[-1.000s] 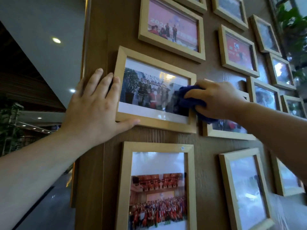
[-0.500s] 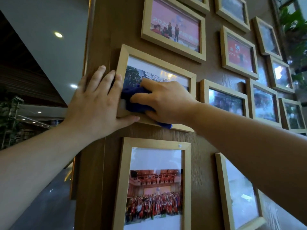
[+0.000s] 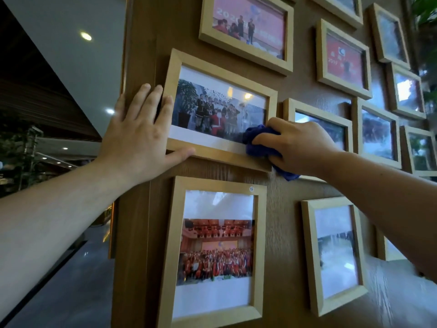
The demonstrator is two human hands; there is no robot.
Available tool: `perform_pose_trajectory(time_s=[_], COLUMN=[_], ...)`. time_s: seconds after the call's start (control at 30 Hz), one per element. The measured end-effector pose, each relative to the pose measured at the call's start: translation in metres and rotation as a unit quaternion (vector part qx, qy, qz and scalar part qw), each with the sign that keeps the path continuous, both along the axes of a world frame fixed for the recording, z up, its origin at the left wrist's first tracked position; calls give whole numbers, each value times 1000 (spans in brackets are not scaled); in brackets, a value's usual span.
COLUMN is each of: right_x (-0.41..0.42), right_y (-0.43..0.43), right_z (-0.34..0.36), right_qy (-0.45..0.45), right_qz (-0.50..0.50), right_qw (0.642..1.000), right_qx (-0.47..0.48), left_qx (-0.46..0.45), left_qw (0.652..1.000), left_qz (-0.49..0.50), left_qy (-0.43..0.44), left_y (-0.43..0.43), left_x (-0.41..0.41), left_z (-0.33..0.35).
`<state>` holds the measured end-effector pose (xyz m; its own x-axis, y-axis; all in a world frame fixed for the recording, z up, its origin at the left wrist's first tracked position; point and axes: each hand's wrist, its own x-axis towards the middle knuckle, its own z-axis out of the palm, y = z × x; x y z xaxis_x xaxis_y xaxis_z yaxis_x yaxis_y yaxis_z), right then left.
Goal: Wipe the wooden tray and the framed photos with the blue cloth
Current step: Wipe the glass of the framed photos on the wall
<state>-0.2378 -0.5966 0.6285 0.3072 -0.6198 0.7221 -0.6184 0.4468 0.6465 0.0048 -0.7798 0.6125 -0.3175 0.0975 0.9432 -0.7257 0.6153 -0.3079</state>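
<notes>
The step in hand looks to be the glass of one light-wood framed group photo (image 3: 220, 110) on the brown wood-grain wall (image 3: 283, 221). The bunched blue cloth (image 3: 257, 143) sits at the frame's five o'clock corner, gripped in the curled right hand (image 3: 300, 147). The left hand (image 3: 139, 136) lies spread flat at nine o'clock — thumb under the lower rail, steadying it. Next, probably, a pass across the frame's bottom rail, then the portrait frame (image 3: 212, 252) at six o'clock. No wooden tray is in view.

My blue cloth (image 3: 259, 143) looks soft, matt and crumpled. The framed photo (image 3: 220, 112) has pale, smooth wood around glossy, reflective glass. The wall panel (image 3: 283, 209) behind is brown wood with visible grain.
</notes>
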Motion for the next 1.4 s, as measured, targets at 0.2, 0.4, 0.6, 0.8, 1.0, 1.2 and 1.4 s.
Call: perform_pose_trajectory(time_s=[0.2,0.4,0.6,0.8,1.0,1.2,1.4], right_x=[10,18,31,53,77,64,41], right_y=[-7,-25,-32,-38,-59,-49,-36], right_z=[-28,-73,-109,-116,-121,-140,-159], right_qy=[-26,-60,-78,-97,-109,-171,-267], right_qz=[133,227,292,322,280,204,138], right_qw=[990,972,953,942,954,962,941], right_qx=[-34,-20,-1,22,7,-55,-155], left_qx=[-8,10,55,63,18,-22,-20], left_qw=[1000,998,997,996,997,998,998], left_qz=[-14,5,20,23,22,-5,-29], left_qy=[-22,-62,-55,-63,-73,-59,-60], left_y=[0,3,7,11,7,0,-4], left_x=[2,5,5,7,9,6,5], left_z=[-39,-78,-95,-103,-100,-102,-103])
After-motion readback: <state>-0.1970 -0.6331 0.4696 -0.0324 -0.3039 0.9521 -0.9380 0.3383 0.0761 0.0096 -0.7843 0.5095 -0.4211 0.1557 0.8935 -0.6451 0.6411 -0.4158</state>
